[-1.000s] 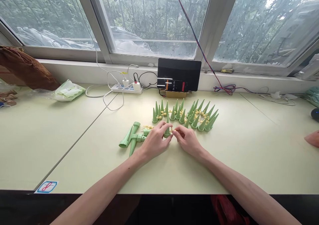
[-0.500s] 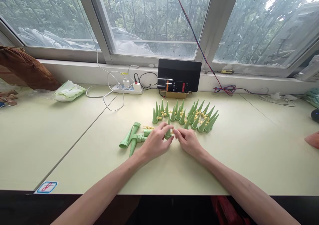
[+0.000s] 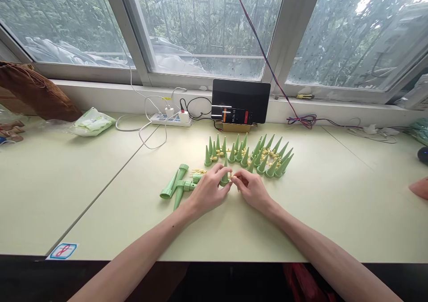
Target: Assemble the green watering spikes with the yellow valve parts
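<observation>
The green spike (image 3: 226,161) stands point up near the middle of the worktop (image 3: 133,221), right in front of me. My left hand (image 3: 213,186) is closed on it, thumb and fingers around its lower part. My right hand (image 3: 252,187) has its fingertips pinched on a small yellow piece (image 3: 230,175) at the spike's right side. The two hands are close together with a narrow gap between; how far the piece goes into the spike I cannot tell, as the fingers cover it.

Just beyond my hands I have a crowd of upright spikes (image 3: 245,158) in two clusters, with yellow fittings (image 3: 267,152) among them. To the left of my left hand lie loose spikes (image 3: 180,172) on their sides, some crossing, and a few yellow stems (image 3: 199,171) lie near them.

Further back, a dark tablet (image 3: 240,92) leans upright, a phone (image 3: 237,115) with lit digits in front of it and a cardboard box (image 3: 236,127) below. Left of those I see a power strip (image 3: 172,120) with plugs and cables, then a green-and-white packet (image 3: 92,122) and a brown bag (image 3: 40,92). At my right edge, part of another person (image 3: 419,187) shows.
</observation>
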The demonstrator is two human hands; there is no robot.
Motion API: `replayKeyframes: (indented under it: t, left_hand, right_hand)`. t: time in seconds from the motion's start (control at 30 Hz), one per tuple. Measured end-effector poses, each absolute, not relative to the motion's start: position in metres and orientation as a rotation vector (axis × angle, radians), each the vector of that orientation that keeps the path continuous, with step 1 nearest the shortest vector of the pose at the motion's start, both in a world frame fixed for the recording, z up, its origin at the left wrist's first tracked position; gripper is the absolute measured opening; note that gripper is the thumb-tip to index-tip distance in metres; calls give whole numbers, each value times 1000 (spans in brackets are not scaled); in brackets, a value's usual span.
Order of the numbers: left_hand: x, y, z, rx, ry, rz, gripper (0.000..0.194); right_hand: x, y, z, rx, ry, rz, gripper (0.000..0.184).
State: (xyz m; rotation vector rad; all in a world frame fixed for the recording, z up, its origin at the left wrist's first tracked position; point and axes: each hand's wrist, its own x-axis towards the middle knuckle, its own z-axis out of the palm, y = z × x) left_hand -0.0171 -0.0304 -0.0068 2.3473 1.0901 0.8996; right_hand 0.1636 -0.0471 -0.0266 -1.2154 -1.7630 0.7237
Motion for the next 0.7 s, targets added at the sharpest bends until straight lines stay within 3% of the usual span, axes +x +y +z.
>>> replayKeyframes:
  t: [0.7]
  left_hand:
    - [-15, -34, -5, 2335, 1030, 909, 20]
  right_hand:
    - [164, -47, -26, -1279, -1811, 619, 54]
